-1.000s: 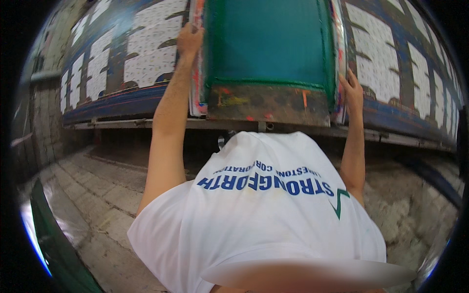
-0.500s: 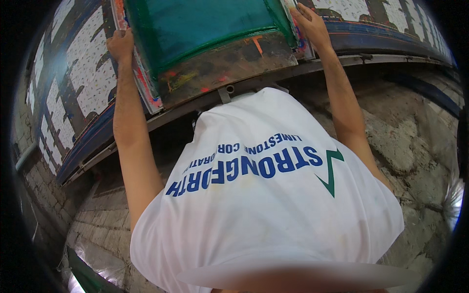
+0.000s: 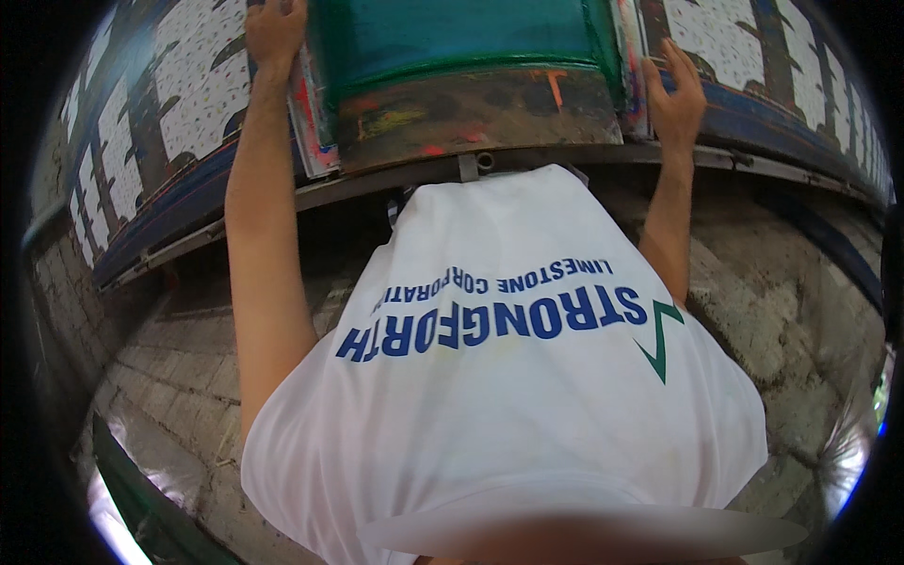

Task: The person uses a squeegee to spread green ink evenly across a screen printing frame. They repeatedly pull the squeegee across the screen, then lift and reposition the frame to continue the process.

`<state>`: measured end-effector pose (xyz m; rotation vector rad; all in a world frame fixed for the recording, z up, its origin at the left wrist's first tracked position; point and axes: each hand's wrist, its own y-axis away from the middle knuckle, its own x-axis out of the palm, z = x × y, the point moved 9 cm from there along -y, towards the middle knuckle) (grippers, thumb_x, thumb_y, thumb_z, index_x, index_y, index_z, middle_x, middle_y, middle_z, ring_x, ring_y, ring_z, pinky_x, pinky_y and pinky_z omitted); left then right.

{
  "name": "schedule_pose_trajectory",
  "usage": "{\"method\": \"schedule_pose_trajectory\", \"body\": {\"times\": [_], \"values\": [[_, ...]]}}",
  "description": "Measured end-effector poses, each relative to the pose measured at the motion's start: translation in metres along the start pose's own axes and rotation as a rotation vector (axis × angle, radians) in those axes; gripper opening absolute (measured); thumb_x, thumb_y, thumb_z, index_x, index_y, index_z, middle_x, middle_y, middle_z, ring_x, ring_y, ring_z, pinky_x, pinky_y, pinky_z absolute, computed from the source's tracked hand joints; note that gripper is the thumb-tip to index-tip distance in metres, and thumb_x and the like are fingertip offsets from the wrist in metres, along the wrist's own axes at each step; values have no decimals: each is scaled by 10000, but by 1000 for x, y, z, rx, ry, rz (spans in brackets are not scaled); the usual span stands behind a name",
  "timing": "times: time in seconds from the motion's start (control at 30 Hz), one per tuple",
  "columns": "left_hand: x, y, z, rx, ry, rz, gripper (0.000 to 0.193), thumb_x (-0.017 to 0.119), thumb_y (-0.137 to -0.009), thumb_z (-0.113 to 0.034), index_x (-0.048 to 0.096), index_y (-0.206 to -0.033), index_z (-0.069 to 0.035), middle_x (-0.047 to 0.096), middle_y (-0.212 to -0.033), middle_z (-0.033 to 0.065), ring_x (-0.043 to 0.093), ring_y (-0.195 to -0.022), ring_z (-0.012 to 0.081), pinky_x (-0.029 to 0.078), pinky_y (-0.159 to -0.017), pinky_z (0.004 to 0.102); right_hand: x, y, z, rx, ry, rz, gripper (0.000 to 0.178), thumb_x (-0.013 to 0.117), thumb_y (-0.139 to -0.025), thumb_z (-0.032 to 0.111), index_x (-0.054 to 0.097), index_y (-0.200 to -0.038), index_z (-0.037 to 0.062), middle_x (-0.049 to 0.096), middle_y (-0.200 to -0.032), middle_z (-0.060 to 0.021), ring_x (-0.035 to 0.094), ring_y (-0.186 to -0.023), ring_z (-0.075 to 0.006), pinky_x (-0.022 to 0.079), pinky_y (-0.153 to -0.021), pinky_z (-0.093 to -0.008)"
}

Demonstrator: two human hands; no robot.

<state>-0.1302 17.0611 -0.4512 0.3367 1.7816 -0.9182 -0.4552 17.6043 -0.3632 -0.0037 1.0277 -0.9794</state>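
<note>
A screen-printing frame (image 3: 633, 56) with green-coated mesh (image 3: 461, 33) and paint-smeared side rails lies at the top middle. Its lower end is a dark board (image 3: 480, 113) splashed with orange, yellow and red. My left hand (image 3: 276, 36) is at the frame's left rail with curled fingers closed on it; the upper edge of the picture cuts off the fingertips. Just beside the right rail, my right hand (image 3: 678, 99) is open, thumb apart and fingers stretched upward. Whether its thumb touches the rail, I cannot tell.
White speckled fabric pieces (image 3: 202, 89) lie on the long dark table on both sides of the frame. A metal rail (image 3: 744, 160) with a small round fitting (image 3: 486, 162) runs along the table's near edge. Below is a rough concrete floor (image 3: 753, 311).
In the picture, the frame and table have shifted right and slightly down as the view turned. My right hand has loosened from the right rail, while my left sits further up along the left rail.
</note>
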Motion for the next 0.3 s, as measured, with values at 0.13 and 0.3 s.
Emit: {"method": "schedule_pose_trajectory", "body": {"times": [0.13, 0.3], "values": [[-16, 7, -20, -84, 62, -38, 312, 667, -966, -366, 722, -1050, -71, 693, -1016, 258, 647, -991, 471, 523, -880, 561, 7, 8, 50, 22, -154, 224, 353, 819, -901, 137, 767, -1247, 88, 771, -1111, -125, 738, -1038, -280, 576, -902, -431], [-41, 6, -30, -76, 86, -120, 276, 638, -1001, -318, 684, -1012, -46, 672, -953, 282, 654, -936, 474, 524, -840, 568, 63, 54, 173, -531, -214, 710, 303, 794, -920, 57, 786, -1216, 119, 761, -1182, -78, 704, -1061, -233, 559, -929, -405]]}}
